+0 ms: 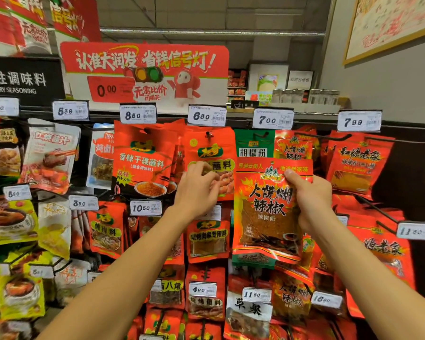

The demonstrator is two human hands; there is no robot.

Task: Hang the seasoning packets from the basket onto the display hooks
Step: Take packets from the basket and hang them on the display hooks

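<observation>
Right hand [312,200] held a red chili-powder packet [268,209] up before the display hooks.

The flat, glossy plastic packet stood upright, long axis vertical, printed face outward (flames, black characters, a window of coarse red flakes); right fingers curled round its upper right edge. The left hand [196,187] touched a hanging red dip-seasoning packet [210,146], fingers loosely bent.

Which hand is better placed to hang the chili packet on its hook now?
The right hand: it already grips the chili packet by its upper edge, below the matching packets. The left hand holds none.
</observation>
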